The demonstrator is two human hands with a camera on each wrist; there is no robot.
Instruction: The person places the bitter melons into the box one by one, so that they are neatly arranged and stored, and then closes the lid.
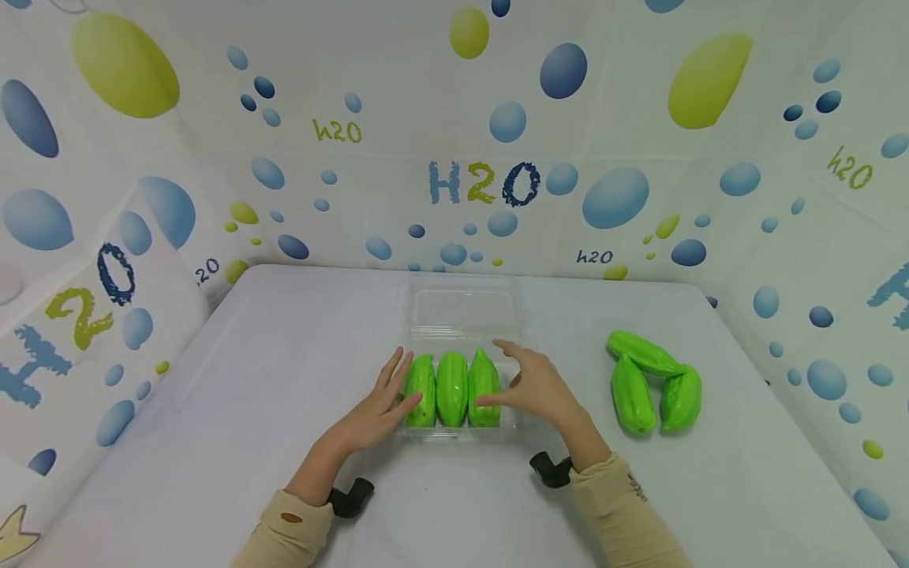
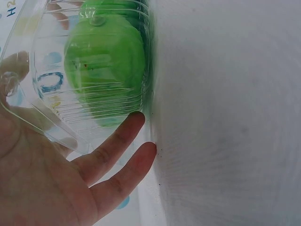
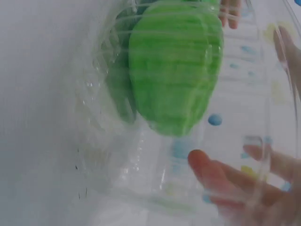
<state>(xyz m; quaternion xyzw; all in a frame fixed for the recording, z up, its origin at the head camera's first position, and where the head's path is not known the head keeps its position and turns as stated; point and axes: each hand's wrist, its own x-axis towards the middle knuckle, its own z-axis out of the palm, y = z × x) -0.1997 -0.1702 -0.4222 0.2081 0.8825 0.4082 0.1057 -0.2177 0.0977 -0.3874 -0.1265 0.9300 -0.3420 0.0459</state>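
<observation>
A clear plastic clamshell box (image 1: 454, 433) lies with its lid (image 1: 465, 312) folded back. In its base are three glossy green, elongated gourd-like pieces (image 1: 452, 390), side by side. My left hand (image 1: 372, 414) is at the box's left side, fingers extended and spread, fingertips right at the ribbed wall in the left wrist view. My right hand (image 1: 540, 386) hovers over the right end, thumb overlapping the rightmost green piece (image 1: 484, 386) in the head view. Through the clear wall in the right wrist view, its fingers (image 3: 200, 162) show apart from the green piece (image 3: 176, 66).
To the right on the white table (image 1: 248, 355) lie three more green pieces (image 1: 634, 398), touching one another. Dark wrist cameras (image 1: 351, 498) sit under both wrists. A white sheet printed with drops and "H2O" (image 1: 484, 184) surrounds the table's back and sides.
</observation>
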